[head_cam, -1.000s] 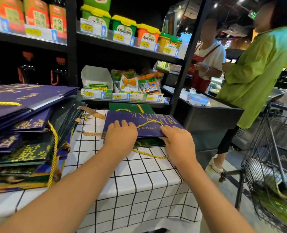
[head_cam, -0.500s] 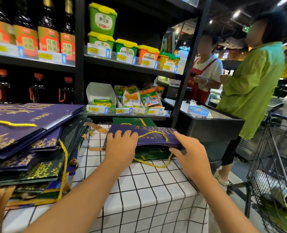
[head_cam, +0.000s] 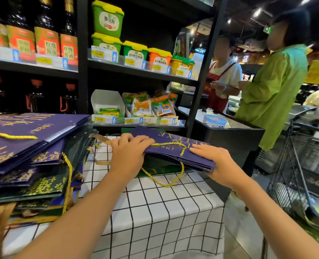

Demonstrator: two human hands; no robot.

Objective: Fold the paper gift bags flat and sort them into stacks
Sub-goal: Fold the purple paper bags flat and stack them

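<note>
A flat purple gift bag (head_cam: pixel 175 148) with gold lettering and a yellow cord handle is held tilted above the table. My left hand (head_cam: pixel 128 156) grips its near left edge, fingers curled over the top. My right hand (head_cam: pixel 218 163) grips its right corner, thumb on top and fingers underneath. Below it a folded green bag (head_cam: pixel 160 168) lies on the checked tablecloth (head_cam: pixel 155 206). At the left stands a tall, messy stack of folded purple and green bags (head_cam: pixel 29 152).
Black store shelves (head_cam: pixel 136 70) with tubs, bottles and packets rise right behind the table. A black counter (head_cam: pixel 235 139) stands to the right, with two people beyond it. A metal shopping trolley (head_cam: pixel 304 165) is at the far right.
Both hands have lifted the purple bag off the green one: a second ago they pressed it flat, now they grip its edges and hold it tilted, its cord dangling.
</note>
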